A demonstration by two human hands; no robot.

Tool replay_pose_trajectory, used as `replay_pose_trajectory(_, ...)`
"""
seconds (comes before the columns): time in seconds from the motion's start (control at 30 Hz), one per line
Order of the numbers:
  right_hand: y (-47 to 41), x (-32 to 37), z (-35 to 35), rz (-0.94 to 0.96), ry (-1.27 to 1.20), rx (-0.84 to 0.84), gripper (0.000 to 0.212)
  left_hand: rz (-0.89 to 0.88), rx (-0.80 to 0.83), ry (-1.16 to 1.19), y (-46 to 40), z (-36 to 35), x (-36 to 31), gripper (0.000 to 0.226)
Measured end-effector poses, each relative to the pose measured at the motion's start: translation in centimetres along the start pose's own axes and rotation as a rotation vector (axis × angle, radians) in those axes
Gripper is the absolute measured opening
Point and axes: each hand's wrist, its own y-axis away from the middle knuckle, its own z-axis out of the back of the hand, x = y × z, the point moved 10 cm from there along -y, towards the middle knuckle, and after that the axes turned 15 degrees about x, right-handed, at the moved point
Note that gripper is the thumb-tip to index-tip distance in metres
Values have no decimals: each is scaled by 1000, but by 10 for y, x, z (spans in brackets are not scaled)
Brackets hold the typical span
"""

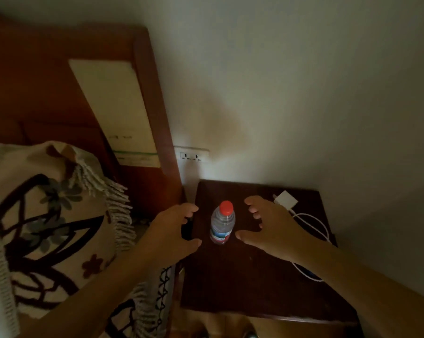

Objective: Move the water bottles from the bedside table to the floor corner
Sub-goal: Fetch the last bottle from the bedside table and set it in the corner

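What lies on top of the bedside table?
A red-capped water bottle stands upright; a white charger lies by the wall. The right hand covers part of its cable.

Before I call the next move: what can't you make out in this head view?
- Floor corner: outside the frame.
- Other bottles: only one water bottle shows on the bedside table.
- Bottle's fill level: too dim.
- White cable's near end: hidden behind the right hand's forearm.
- Left hand fingertips: curled out of view.
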Motion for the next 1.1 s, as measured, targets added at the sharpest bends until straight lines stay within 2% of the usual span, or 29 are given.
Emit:
replay_pose_trajectory(0.17,-56,-48,-36,9,-37,3,87,56,8,68,-42,-51,55,70)
replay_pose_trajectory(0.3,-87,-50,-52,162,-122,-25,73,73,43,164,-67,-81,77,78)
replay_pose_trajectory(0.43,-101,-50,-61,266,-216,-68,73,101,71,167,-82,-100,89,77)
replay_pose_trajectory(0.63,-104,-53,-55,314,-249,-162,59,160,51,330,-86,-104,102,59)
replay_pose_trajectory(0.77,-94,-45,-42,294,-278,-200,52,214,-48,598,-80,-92,101,39)
replay_pose_trajectory(0.87,-80,-27,-21,295,-293,-209,50,288,-56,703,-80,-81,87,18)
replay_pose_trajectory(1.0,-52,10,19,297,-249,-215,44,467,-28,921,-81,-69,56,35)
replay_pose_trajectory(1.1,-26,42,59,302,-169,-239,41,444,101,963,-73,-53,11,47)
